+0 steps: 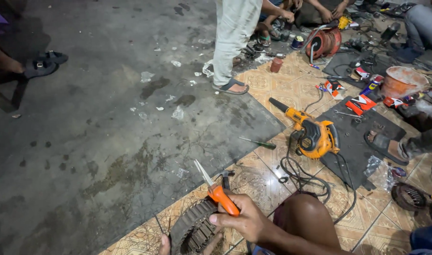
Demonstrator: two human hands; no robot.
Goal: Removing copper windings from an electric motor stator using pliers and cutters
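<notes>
My right hand (246, 221) grips the orange handle of a pair of scissors (215, 187), blades pointing up and to the left. Just below it a dark toothed ring, a round clutch-like part (193, 230), stands at the bottom edge. Only the fingertips of my left hand (164, 245) show, touching the ring's lower left rim. My bare knee (306, 213) is right of the right hand.
An orange electric blower (315, 136) with a black coiled cord lies on the patterned tiles. A green screwdriver (258, 142) lies near the concrete edge. A person in sandals (231, 86) stands ahead. Tools, an orange bucket (402, 80) and a cable reel (323, 42) crowd the upper right.
</notes>
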